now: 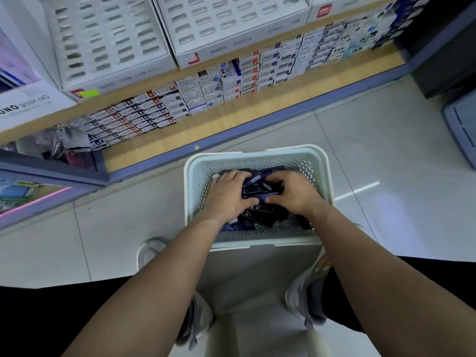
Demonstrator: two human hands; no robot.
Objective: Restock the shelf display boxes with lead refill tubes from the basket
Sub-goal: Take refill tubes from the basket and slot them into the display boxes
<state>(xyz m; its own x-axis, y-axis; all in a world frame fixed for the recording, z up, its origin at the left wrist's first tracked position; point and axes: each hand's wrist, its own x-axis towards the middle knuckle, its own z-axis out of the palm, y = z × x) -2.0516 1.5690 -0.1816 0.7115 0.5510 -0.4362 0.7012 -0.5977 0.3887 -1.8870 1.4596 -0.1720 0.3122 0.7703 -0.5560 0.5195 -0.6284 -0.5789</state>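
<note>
A white perforated basket point(319, 176) stands on the floor in front of me, holding a heap of black and dark blue lead refill tubes point(260, 213). Both hands are down inside it. My left hand point(226, 197) and my right hand point(293, 193) curl their fingers round a small stack of tubes point(256, 188) held between them. Above, on the wooden shelf point(231, 119), rows of small lead refill packs point(180, 99) lie in front of white display boxes point(108, 42) with slotted tops.
The shelf's blue-grey front edge point(206, 148) runs diagonally just beyond the basket. A lower shelf with packaged goods point(23, 194) sits at the left. A grey bin point(461, 127) stands at the right. My shoes point(309, 292) flank the tiled floor below the basket.
</note>
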